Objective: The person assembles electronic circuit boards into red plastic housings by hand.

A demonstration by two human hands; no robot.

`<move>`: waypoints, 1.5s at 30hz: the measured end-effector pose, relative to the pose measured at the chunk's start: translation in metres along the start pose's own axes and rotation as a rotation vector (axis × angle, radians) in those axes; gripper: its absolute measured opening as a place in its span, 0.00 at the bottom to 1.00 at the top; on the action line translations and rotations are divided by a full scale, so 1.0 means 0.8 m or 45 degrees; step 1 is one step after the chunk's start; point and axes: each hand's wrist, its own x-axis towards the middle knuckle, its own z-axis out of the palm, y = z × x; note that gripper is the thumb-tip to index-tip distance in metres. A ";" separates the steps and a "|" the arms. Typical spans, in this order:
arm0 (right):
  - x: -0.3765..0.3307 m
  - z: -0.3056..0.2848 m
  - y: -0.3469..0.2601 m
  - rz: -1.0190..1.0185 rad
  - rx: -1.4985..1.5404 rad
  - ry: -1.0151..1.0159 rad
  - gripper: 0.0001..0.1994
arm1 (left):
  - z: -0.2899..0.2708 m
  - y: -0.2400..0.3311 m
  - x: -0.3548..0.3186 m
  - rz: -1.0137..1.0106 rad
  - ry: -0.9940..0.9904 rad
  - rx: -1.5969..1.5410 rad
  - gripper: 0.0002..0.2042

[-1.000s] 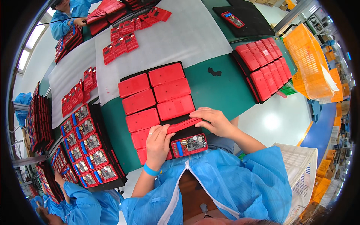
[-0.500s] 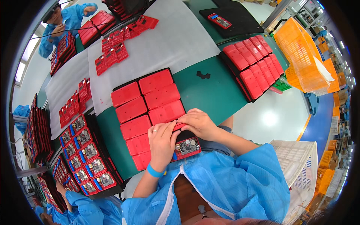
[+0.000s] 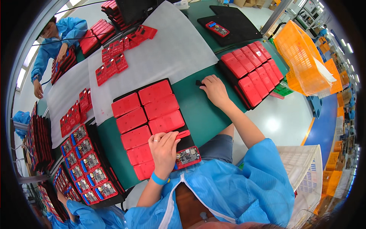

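Observation:
My left hand, with a ring and a blue wristband, grips a red plastic case tipped on its edge over the black foam tray. Rows of red cases lie face down in that tray. Beside my left fingers, at the near right corner, a red case with a bare circuit board lies face up. My right hand reaches out over the green mat. Its fingers curl down and pinch at small flat black pieces, which they mostly hide.
To the right stands a tray of red cases; to the left, a stacked tray of open circuit-board units. Red boards lie on white sheeting. Farther off are a black foam pad, orange crates and a co-worker.
My right hand has let go of the red case and moved forward and right to the black pieces. My left hand still holds the case. The co-worker's arms have come down.

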 end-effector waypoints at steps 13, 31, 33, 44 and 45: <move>-0.019 -0.041 -0.092 -0.236 0.533 0.053 0.06 | 0.002 -0.002 -0.005 -0.013 0.008 -0.002 0.11; -0.082 -0.082 -0.182 -0.468 0.265 -0.365 0.15 | 0.005 -0.004 -0.007 0.029 0.036 -0.012 0.13; -0.080 -0.086 -0.188 -0.472 0.182 -0.398 0.16 | 0.006 -0.005 -0.009 0.040 0.031 -0.008 0.14; -0.090 -0.074 -0.196 -0.416 0.258 -0.361 0.21 | 0.013 -0.006 -0.017 -0.007 0.082 0.014 0.11; -0.083 -0.073 -0.198 -0.415 0.260 -0.362 0.21 | 0.012 -0.005 -0.015 -0.008 0.080 0.014 0.11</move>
